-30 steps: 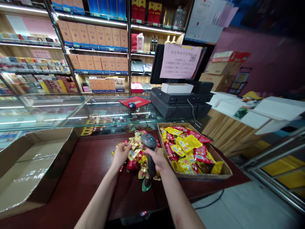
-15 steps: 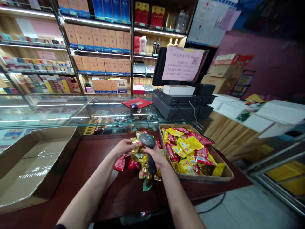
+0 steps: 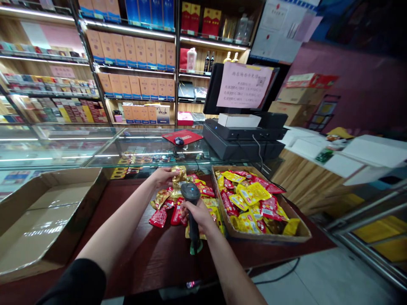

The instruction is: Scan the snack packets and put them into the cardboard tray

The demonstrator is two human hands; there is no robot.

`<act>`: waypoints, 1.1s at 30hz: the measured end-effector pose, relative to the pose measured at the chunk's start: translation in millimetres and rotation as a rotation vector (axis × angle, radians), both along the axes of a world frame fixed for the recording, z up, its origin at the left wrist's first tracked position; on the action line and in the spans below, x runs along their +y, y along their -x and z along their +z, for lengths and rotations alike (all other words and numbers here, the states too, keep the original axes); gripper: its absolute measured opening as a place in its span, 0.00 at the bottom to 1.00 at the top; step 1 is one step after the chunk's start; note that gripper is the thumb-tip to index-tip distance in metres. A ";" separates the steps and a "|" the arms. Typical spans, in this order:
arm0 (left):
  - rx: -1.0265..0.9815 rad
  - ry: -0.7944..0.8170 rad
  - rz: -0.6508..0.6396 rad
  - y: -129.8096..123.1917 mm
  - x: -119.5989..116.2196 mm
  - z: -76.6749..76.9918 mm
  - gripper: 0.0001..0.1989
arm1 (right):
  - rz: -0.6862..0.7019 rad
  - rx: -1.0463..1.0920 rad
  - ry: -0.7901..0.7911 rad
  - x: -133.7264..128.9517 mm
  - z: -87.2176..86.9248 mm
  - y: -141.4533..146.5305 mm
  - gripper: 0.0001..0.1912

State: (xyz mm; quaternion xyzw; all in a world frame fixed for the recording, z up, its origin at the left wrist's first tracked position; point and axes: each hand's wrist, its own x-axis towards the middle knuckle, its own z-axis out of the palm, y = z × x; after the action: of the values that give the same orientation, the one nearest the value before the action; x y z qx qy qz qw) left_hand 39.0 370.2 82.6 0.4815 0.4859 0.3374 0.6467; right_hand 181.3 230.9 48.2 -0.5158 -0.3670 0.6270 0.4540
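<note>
My left hand (image 3: 163,177) is closed on a gold packet (image 3: 179,177), held up at the back of a loose pile. My right hand (image 3: 197,213) is wrapped round the handle of a black barcode scanner (image 3: 190,192), its head just right of and below the gold packet. Red packets (image 3: 158,218), gold ones and yellow ones lie on the dark red tabletop (image 3: 136,245) beneath and around both hands. Part of the pile is hidden by the scanner and my right hand. A green-edged item (image 3: 192,250) shows partly behind the scanner's handle.
An open cardboard tray (image 3: 305,231) of red and yellow packets stands to the right. Another cardboard box (image 3: 79,212) is at the left. Behind are a glass counter (image 3: 104,146), a red mouse pad (image 3: 192,136) and a monitor (image 3: 210,91) on a black base.
My left hand has moved up and away, lifting the gold packet. My right hand has shifted slightly left and down with the scanner. More yellow packets show on the pile's right.
</note>
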 end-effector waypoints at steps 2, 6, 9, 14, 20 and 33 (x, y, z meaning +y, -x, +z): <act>-0.008 0.005 0.002 -2.4 -1.1 -1.5 0.16 | -0.002 -0.035 -0.008 -2.0 -2.3 2.6 0.08; -0.007 0.015 0.009 -3.1 -1.8 -3.5 0.15 | -0.009 -0.045 -0.077 -4.9 -3.9 4.5 0.10; 0.010 0.022 0.017 -0.7 0.1 -5.5 0.15 | -0.006 -0.059 -0.097 -5.3 -3.6 4.3 0.10; 0.022 0.045 -0.014 3.3 4.1 -10.9 0.18 | -0.006 -0.056 -0.091 -3.7 -2.8 4.3 0.10; -0.002 0.059 -0.004 3.4 6.3 -13.5 0.18 | -0.005 -0.054 -0.065 -3.1 -4.7 6.7 0.10; -0.134 0.161 -0.256 -24.4 -45.3 -9.1 0.21 | -0.181 0.194 -0.003 -5.4 30.8 -54.6 0.12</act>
State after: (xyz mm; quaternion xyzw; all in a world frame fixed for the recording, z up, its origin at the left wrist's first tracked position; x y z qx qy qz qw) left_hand 63.4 324.9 73.5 0.4624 0.4016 0.2435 0.7521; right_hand 235.9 225.5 79.0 -0.4830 -0.2741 0.6299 0.5430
